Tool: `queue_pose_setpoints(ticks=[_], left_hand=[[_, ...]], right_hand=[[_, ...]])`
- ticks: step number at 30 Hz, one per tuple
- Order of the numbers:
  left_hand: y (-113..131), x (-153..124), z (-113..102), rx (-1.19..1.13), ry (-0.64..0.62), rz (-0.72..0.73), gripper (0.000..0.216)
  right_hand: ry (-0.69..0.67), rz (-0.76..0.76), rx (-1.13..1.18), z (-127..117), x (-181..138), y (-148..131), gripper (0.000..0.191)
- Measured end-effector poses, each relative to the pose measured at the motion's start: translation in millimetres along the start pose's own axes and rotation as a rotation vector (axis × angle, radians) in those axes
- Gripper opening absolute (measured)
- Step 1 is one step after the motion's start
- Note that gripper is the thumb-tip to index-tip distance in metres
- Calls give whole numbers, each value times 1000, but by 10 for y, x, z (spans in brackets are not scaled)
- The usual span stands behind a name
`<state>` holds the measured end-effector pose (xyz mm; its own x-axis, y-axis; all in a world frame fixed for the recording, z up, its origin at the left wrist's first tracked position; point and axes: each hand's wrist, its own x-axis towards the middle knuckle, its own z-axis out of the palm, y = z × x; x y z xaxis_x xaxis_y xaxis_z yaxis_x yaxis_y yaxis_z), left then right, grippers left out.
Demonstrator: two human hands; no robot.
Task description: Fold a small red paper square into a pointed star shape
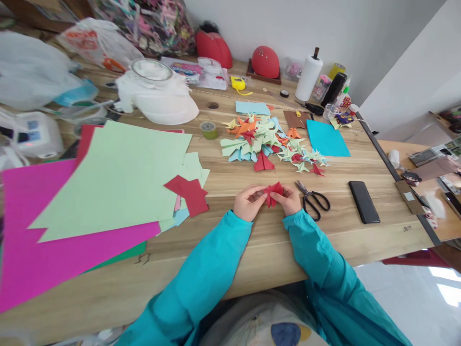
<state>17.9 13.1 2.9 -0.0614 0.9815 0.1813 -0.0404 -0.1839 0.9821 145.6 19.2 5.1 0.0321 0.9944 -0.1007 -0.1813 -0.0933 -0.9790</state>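
Observation:
Both my hands meet over the wooden table (pixel 273 240) on a small folded red paper piece (pixel 272 194). My left hand (pixel 248 202) pinches its left side, fingers closed on the paper. My right hand (pixel 290 199) pinches its right side the same way. Teal sleeves cover both my arms. Black scissors (pixel 314 200) lie just right of my right hand. Beyond my hands lies a pile of folded paper shapes (pixel 268 140) in green, blue, orange and red.
Large sheets of light green (pixel 118 178) and magenta paper (pixel 39 240) spread at the left, with red paper scraps (pixel 189 192) on them. A black phone (pixel 363 202) lies at the right, a cyan sheet (pixel 327 138) behind it. Bags, a paper towel roll (pixel 309 77) and clutter line the back.

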Motion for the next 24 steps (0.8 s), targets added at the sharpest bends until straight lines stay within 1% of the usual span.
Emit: queue_pose_setpoints(ticks=[6,11,14,17,19,24], left_hand=[[-35,22,-30,-27,-44,11,10],[-46,21,-38,-76,-64,29,8],[-51,32,-51,-27,-70,49,10],[-70,44,-69,113,-30,159,8],[-87,46,-79,163,-19,228,8],[-95,43,-89,216,-47,326,9]], right_hand=[[-26,-17,25,16,-6,23,23],[-33,-32,38,11,-1,23,21],[-28,-48,8,0,4,25,20],[-34,-55,-6,-5,1,26,17],[-47,-54,-7,-3,-4,28,15],[-88,2,-49,-10,-7,60,14]])
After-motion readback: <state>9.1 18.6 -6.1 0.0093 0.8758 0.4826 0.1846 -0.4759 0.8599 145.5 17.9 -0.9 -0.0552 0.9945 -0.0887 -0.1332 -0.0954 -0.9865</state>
